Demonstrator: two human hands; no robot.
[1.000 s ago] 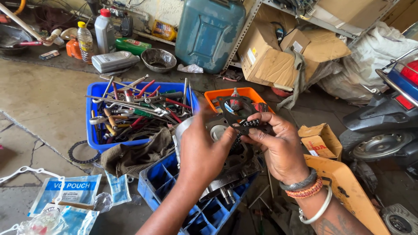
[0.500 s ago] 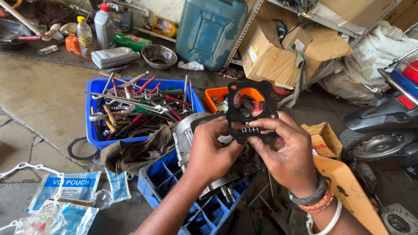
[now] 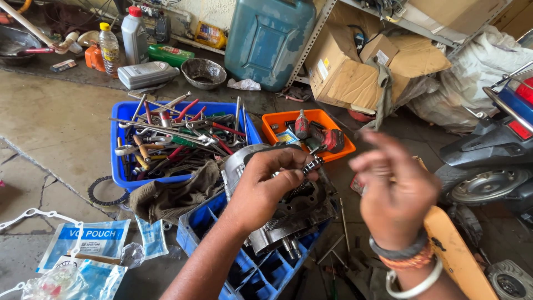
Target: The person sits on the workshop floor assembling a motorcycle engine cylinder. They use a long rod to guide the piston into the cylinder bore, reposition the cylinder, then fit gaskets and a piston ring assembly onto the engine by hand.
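My left hand pinches a small dark toothed shaft piece between thumb and fingers. It hovers just above a grey metal engine casing that rests on a blue plastic crate. My right hand is blurred, to the right of the casing, with fingers spread and nothing in it. Bangles and a thread band circle its wrist. My left hand hides part of the casing.
A blue tray full of spanners and screwdrivers sits left, beside a brown rag. Behind the casing an orange tray holds a red power tool. A teal jerrycan, cardboard boxes, oil bottles and a scooter ring the floor.
Both hands held a black metal plate up before; the plate is gone from them now. My left hand has dropped to the casing with a small part, and my right hand has swung right, open.
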